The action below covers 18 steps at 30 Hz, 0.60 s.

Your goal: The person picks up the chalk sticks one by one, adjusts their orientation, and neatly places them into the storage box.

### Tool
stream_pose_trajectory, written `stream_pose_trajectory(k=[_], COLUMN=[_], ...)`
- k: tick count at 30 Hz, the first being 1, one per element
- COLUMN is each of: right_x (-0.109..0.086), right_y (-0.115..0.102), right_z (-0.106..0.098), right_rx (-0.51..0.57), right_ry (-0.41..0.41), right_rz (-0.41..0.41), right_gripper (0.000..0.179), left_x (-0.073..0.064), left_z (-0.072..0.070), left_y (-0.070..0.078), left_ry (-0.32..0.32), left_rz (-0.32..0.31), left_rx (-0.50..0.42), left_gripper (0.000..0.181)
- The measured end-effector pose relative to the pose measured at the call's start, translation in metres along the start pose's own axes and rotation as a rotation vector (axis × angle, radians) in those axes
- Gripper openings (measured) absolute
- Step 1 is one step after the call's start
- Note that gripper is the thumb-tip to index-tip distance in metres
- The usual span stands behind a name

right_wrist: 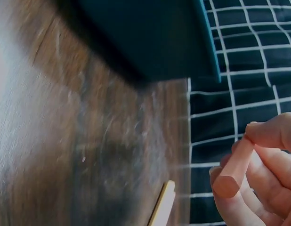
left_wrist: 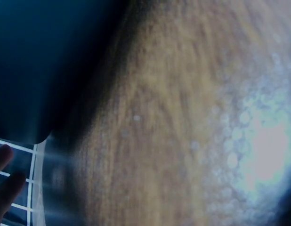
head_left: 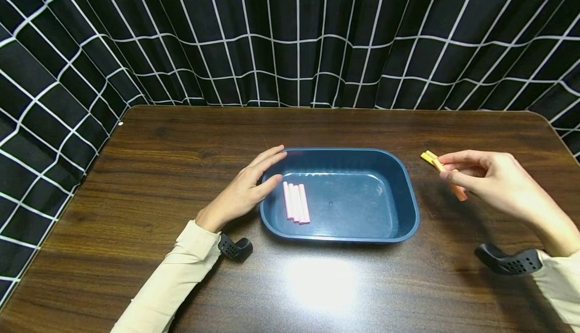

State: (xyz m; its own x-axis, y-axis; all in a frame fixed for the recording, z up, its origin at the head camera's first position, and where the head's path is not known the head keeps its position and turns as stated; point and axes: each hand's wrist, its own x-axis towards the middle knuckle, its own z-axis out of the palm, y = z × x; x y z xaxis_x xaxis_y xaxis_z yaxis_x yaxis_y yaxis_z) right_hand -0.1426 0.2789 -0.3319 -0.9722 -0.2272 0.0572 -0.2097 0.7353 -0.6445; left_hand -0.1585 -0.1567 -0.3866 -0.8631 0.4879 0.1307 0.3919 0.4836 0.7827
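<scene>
My right hand (head_left: 487, 177) pinches an orange chalk stick (head_left: 459, 192) between thumb and fingertips, to the right of a blue bin (head_left: 340, 238). In the right wrist view the chalk's blunt end points towards the camera. Just beyond those fingertips, yellow chalk sticks (head_left: 427, 157) lie on the table. My left hand (head_left: 242, 189) is at the bin's left rim, its fingers extended and its thumb reaching over the edge. Several pink-and-white chalk sticks (head_left: 296, 203) lie side by side inside the bin, near its left end. Only two left fingertips (left_wrist: 9, 188) show in the left wrist view.
The brown wooden table (head_left: 181, 136) carries the bin near its middle, and light glares off the surface in front of it. A black curtain with a white grid (head_left: 272, 36) hangs behind the table and along its left side. Both wrists wear black bands (head_left: 235, 247).
</scene>
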Motion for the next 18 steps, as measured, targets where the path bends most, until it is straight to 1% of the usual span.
stream_pose_trajectory(k=[5, 8, 15, 18], right_x=[0.004, 0.006, 0.009, 0.010], right_y=[-0.010, -0.016, -0.036, -0.042], right_z=[0.002, 0.002, 0.009, 0.011], right_rx=[0.100, 0.150, 0.191, 0.190], right_ry=[-0.012, -0.015, -0.007, -0.021], right_rz=[-0.013, -0.001, 0.053, 0.051], right_gripper=[0.026, 0.024, 0.024, 0.025], left_x=[0.001, 0.001, 0.001, 0.001], left_z=[0.000, 0.000, 0.000, 0.000], left_y=[-0.001, 0.000, 0.001, 0.001], left_ry=[-0.002, -0.001, 0.006, 0.005], left_rz=[-0.013, -0.011, -0.016, -0.015], left_rx=[-0.001, -0.001, 0.002, 0.004], left_gripper=[0.052, 0.053, 0.056, 0.057])
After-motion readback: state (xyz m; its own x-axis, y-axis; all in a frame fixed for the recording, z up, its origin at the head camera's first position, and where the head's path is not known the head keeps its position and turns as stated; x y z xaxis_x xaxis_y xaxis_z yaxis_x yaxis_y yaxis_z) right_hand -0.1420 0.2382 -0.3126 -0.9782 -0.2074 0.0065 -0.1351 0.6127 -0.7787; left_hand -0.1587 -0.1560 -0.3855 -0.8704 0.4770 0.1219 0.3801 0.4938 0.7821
